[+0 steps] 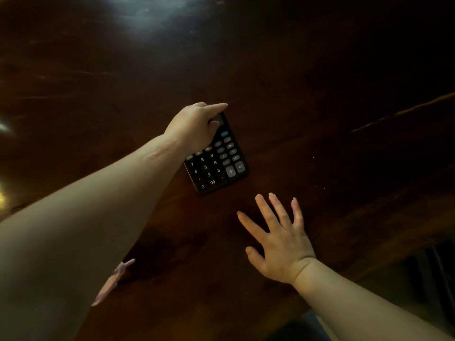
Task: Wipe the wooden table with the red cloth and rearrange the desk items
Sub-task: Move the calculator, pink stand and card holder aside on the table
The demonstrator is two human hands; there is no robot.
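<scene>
A black calculator [216, 163] lies on the dark wooden table [320, 94], its keys facing up. My left hand [197, 125] grips its far end, fingers curled over the display area. My right hand [278, 237] rests flat on the table just below and right of the calculator, fingers spread, holding nothing. No red cloth is in view.
A pale pink pen-like object [114, 279] lies near the front left, partly hidden under my left forearm. The table's edge [369, 269] runs diagonally at the lower right, with dark floor beyond it. A bright glare [152, 11] marks the far tabletop.
</scene>
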